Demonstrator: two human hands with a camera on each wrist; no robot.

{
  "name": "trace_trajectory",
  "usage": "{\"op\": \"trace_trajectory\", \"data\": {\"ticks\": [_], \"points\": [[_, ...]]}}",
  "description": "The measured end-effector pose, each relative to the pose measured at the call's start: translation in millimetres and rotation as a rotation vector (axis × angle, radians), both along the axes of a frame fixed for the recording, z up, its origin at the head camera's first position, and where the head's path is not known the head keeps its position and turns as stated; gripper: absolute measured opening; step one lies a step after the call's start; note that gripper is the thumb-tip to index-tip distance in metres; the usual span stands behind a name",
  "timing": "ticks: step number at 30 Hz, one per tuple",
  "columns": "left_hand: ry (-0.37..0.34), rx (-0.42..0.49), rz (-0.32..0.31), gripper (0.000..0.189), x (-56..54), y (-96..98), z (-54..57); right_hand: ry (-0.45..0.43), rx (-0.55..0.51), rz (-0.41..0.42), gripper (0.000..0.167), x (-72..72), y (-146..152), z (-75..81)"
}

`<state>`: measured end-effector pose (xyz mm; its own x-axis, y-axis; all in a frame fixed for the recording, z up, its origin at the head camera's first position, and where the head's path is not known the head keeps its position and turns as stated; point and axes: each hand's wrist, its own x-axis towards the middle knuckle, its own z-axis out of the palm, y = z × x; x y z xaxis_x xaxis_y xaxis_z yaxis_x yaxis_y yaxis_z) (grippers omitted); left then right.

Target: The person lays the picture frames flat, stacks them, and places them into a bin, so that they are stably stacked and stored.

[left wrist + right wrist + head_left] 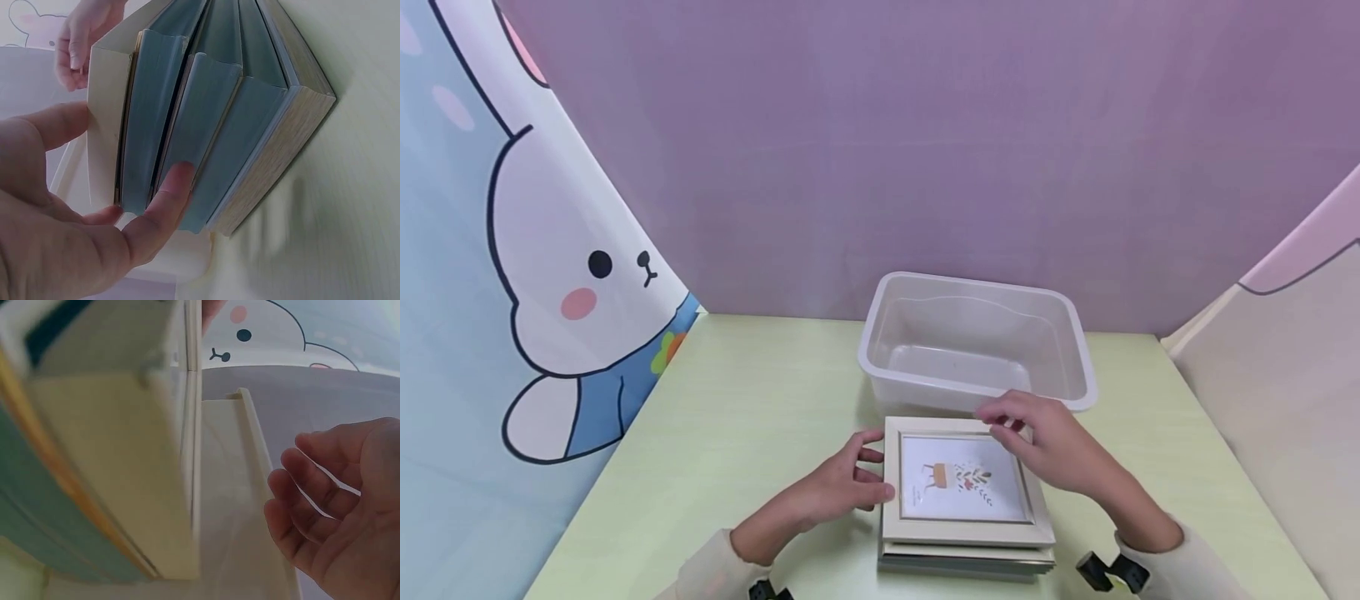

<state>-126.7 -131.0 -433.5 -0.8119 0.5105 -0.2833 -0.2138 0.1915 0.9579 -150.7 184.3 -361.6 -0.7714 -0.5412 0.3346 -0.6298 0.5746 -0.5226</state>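
A stack of picture frames lies on the table, topped by a cream picture frame (966, 533) with a print of a plant in a pot. Below it in the left wrist view are several blue-green frames (209, 112) and a wood-grain one (275, 156) at the bottom. My left hand (842, 483) rests its fingertips along the stack's left side, thumb near the top frame's edge. My right hand (1045, 433) hovers over the top frame's far right corner, fingers loosely bent, holding nothing; the right wrist view shows it apart from the stack.
Just behind the stack stands a pale plastic bin (977, 333) with nothing visible inside. A purple backdrop (925, 150) rises behind the pale green table (760, 375). A rabbit-print cloth (565, 275) hangs along the left, and another cloth (1285, 375) borders the right.
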Motion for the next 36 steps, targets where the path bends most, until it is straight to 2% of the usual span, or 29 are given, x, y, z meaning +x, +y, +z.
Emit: {"op": "trace_trajectory", "data": {"ticks": [5,12,16,24,31,36], "points": [[0.000,0.015,-0.015,0.084,1.7,-1.9,-2.1,0.019,-0.013,-0.024,0.028,3.9,4.9,-11.0],[-0.005,0.026,-0.022,0.085,2.9,-4.0,-5.1,0.121,0.025,-0.018,0.028,10.7,8.0,-25.9],[-0.006,0.022,-0.026,0.085,2.6,-4.3,-6.2,0.141,0.031,-0.018,0.033,14.5,9.8,-34.4],[-0.022,0.018,-0.046,0.084,1.6,-5.2,-7.9,0.169,0.021,-0.081,0.050,21.5,12.4,-53.2],[-0.028,0.032,-0.060,0.084,1.5,-4.9,-9.4,0.182,-0.041,-0.109,0.055,26.1,13.7,-64.7],[-0.033,0.044,-0.060,0.085,0.9,-5.3,-11.1,0.194,-0.133,-0.208,0.057,29.4,14.2,-74.0]]}}
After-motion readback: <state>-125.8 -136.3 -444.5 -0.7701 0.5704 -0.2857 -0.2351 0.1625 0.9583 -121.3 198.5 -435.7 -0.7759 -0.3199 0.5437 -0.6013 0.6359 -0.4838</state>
